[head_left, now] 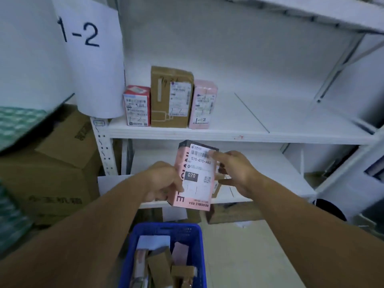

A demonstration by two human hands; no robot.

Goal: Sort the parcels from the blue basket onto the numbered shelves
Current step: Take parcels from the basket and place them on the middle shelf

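Parcel: pink box [188,196], above blue basket [166,228].
L hand [164,181]: grip clamped on box.
R hand [234,171]: grip apart, fingertip on label [200,169].

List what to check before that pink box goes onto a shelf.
1. Left hand grips pink box: ok.
2. Shipping label faces camera, code 070-070-A80 readable: ok.
3. Handwritten shelf number on it: cannot tell.
4. Barcode uncovered: not ok, right hand fingertip rests on it.
5. Free space on shelf by sign 1-2, right of three standing parcels: ok.
6. Blue basket holds more parcels: ok.
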